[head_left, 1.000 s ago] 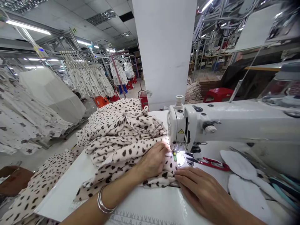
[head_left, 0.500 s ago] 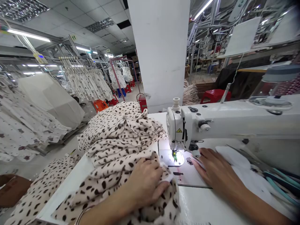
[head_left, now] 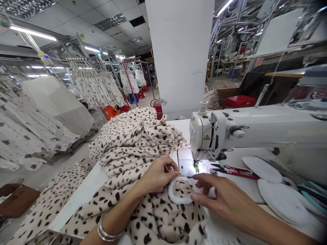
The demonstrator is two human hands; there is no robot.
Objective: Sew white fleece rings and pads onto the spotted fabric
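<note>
L hand (head_left: 159, 175) has its fingers pinched on the edge of the spotted cloth (head_left: 173, 217), at the far-left side of the white ring (head_left: 180, 200) on it. R hand (head_left: 223, 192) is at the ring's R side, thumb and forefinger parted w/ a gap between, thumb tip at the ring's edge. Ring is on the table (head_left: 217, 224), near side of the sewing machine (head_left: 268, 126), just short of the lit foot (head_left: 196, 165) and apart from it. Machine head stands right beyond the hands and its long arm blocks the far R of the table. Red snips (head_left: 240, 172) lie just R of the foot, blades pointing L to it. Further R: two white pieces, one far (head_left: 263, 169), one near (head_left: 283, 200), w/ teal handles (head_left: 314, 197) at the R edge. Big cloth pile (head_left: 138, 132) takes up the far L of the table; more spotted cloth (head_left: 48, 204) is off the table's L side, w/ a brown box (head_left: 19, 200) further L. In bkgd, a white pillar (head_left: 181, 58) hides the middle; hung garments (head_left: 30, 126) on L, red stool (head_left: 240, 101) on R, partly behind machine.
</note>
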